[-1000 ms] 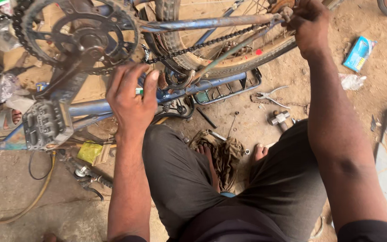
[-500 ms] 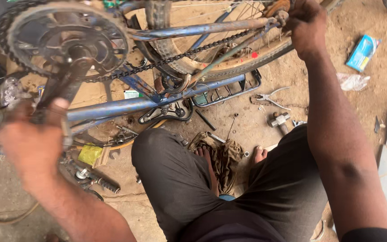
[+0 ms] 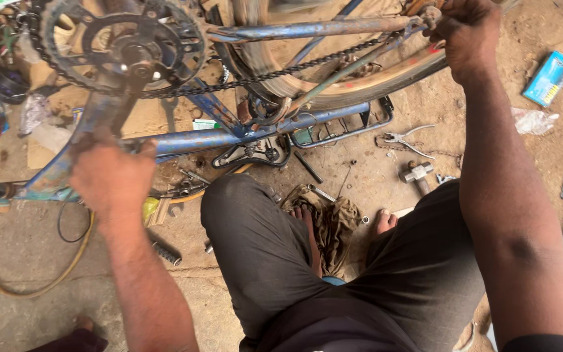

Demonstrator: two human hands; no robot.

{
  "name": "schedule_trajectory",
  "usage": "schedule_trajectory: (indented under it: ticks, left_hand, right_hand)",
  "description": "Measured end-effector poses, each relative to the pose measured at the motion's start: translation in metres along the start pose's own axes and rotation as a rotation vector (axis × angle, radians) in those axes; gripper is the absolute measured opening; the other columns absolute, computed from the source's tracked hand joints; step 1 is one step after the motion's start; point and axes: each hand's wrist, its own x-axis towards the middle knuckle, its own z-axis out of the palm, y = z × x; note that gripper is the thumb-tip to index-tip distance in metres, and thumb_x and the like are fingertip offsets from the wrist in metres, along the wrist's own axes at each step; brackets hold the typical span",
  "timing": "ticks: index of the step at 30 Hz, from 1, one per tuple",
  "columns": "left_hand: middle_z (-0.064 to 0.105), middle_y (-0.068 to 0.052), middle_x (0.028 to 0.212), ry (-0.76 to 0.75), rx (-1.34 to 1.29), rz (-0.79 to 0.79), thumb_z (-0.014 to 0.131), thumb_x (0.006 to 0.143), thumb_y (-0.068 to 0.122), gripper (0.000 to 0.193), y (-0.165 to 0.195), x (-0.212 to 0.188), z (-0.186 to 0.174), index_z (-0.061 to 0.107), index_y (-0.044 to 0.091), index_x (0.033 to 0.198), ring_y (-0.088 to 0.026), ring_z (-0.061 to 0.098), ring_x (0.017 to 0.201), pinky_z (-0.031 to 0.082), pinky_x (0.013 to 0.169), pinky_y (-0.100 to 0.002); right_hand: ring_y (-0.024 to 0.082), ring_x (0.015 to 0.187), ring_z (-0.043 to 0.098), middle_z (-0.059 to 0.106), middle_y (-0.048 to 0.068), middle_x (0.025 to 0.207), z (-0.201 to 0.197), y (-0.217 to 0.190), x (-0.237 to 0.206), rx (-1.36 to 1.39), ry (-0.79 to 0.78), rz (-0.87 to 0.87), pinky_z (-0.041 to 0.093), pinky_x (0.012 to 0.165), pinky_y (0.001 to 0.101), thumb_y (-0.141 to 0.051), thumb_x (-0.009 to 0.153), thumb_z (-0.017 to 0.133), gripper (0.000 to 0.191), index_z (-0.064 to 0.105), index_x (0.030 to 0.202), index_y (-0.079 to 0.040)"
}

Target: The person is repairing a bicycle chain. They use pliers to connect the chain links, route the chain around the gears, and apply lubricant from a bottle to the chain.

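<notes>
Both arms are bare from the wrist up as far as the view reaches; no watch, ring, band or glove shows on the left hand (image 3: pixel 113 179) or the right hand (image 3: pixel 467 36); a dark sleeve edge (image 3: pixel 545 343) shows at the top of the right arm, at the lower right corner; the left arm carries no sleeve where it is seen; the legs are covered by loose trousers (image 3: pixel 275 261) of dark grey-brown cloth, plain, softly creased over the knees and thighs, with no pattern or visible pocket; the feet are bare, with the toes of one foot (image 3: pixel 384 221) showing between the knees.
</notes>
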Motion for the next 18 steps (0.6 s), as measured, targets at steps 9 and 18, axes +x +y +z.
schedule_trajectory:
  ticks: [9,18]
  left_hand:
    - [0.069,-0.017,0.103,-0.010,-0.107,0.009,0.092,0.079,0.042,0.056,0.034,-0.009,0.020,0.067,0.001,0.107,-0.037,0.068,0.095,0.055,0.075,-0.050]
    - [0.069,-0.018,0.104,-0.074,-0.302,-0.085,0.093,0.073,0.043,0.066,0.067,-0.011,0.027,0.066,-0.003,0.111,-0.038,0.068,0.094,0.054,0.072,-0.052]
  right_hand:
    - [0.020,0.090,0.076,0.073,0.013,0.103,0.000,-0.006,-0.006,-0.030,-0.066,-0.015,0.067,0.085,0.0353,0.020,0.099,0.052,0.027,0.066,0.107,-0.001]
    - [0.019,0.089,0.077,0.071,0.013,0.101,-0.001,-0.007,-0.005,-0.005,-0.039,0.026,0.067,0.084,0.0352,0.018,0.098,0.053,0.022,0.062,0.106,-0.001]
